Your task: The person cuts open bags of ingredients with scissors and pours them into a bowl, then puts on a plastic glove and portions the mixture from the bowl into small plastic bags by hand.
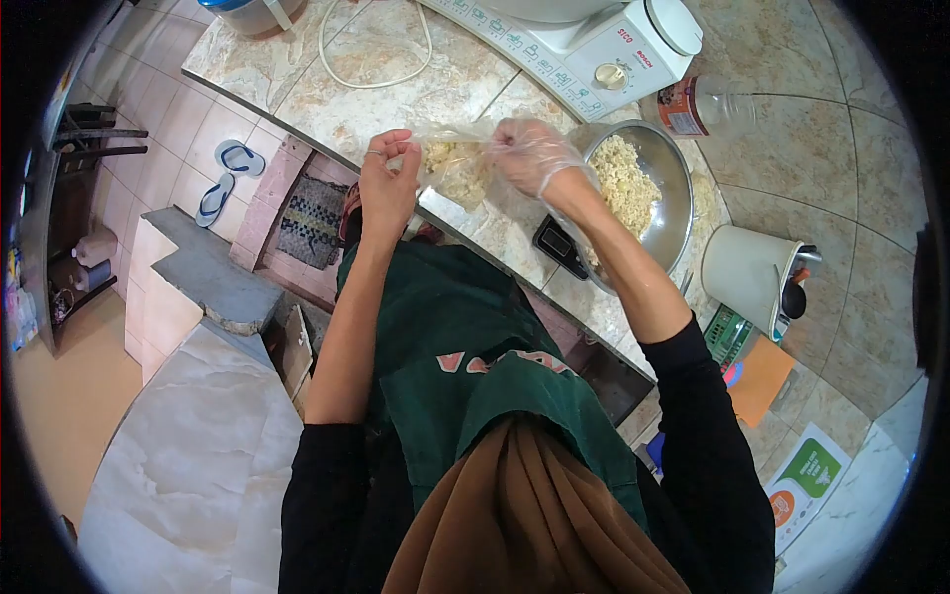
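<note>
My left hand (389, 183) is bare, its thumb and fingers pinched on the left edge of a clear plastic bag (459, 170). Pale yellow crumbly food shows inside the bag, which is over the counter's front edge. My right hand (534, 156), in a thin clear plastic glove, grips the bag's other side with its fingers closed. Right beside that hand stands a steel bowl (681, 188) holding more of the same crumbly food (623, 183). A black device with a small display, which looks like a kitchen scale (559, 245), shows at the bowl's near side, partly under it.
On the tiled counter (381, 104), a white food processor (614, 64) stands behind the bowl and a cable (373, 85) lies to the left. A plastic bottle (693, 107) and a white utensil bucket (737, 267) are at the right. Slippers (237, 158) lie on the floor.
</note>
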A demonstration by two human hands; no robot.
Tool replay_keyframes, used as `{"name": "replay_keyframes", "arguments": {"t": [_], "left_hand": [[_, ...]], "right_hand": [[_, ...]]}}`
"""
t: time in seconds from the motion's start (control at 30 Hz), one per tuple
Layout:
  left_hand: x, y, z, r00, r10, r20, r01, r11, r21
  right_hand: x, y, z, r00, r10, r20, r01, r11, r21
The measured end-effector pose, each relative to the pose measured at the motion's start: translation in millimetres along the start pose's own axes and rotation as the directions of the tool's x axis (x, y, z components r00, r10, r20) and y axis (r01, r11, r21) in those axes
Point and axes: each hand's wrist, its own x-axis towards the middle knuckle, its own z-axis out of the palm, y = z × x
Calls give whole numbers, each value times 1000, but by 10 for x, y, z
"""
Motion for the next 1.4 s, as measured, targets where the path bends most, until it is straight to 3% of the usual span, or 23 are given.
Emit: {"name": "replay_keyframes", "arguments": {"t": [0.13,0.23,0.33,0.43,0.47,0.53,0.63,0.73,0.8,0.87,1.0,1.1,1.2,1.4], "left_hand": [[-42,74,98,998,50,44,-49,998,-30],[-59,154,198,996,75,51,-75,997,-1],[-44,172,242,997,50,62,-47,998,-51],[6,97,250,981,190,49,-190,982,-17],[-12,115,232,991,113,68,-109,992,-59],[-13,181,208,988,125,96,-123,992,-29],[-98,275,262,984,116,135,-119,993,11],[-168,358,313,975,124,186,-144,985,98],[-197,426,354,972,134,191,-162,977,140],[-186,418,359,972,107,212,-153,963,220],[-224,441,403,958,197,208,-245,940,237],[-226,446,389,956,175,235,-241,926,291],[-219,426,376,946,204,251,-282,899,336],[-291,467,422,940,208,269,-299,884,360]], "right_hand": [[-96,128,-117,1000,23,-8,-24,997,-75],[-184,136,-113,977,-152,-149,107,956,-274],[-221,43,-23,842,-462,-280,428,887,-174],[-232,-142,9,956,-272,113,294,866,-404],[-234,-122,6,954,-237,183,295,841,-453],[-251,-61,-45,936,-147,319,307,783,-541],[-652,-22,-444,960,-206,190,270,863,-428],[-924,534,-692,955,-274,-109,270,961,-52],[-1082,916,-932,972,-89,-220,100,994,40],[-1246,1260,-1083,963,133,-232,-130,991,27],[-1340,1731,-861,956,58,-287,-109,980,-166],[-1245,1753,-653,924,266,-276,-299,951,-83],[-1149,1665,-552,945,156,-288,-182,981,-67],[-991,1782,-470,957,105,-269,-143,982,-125]]}}
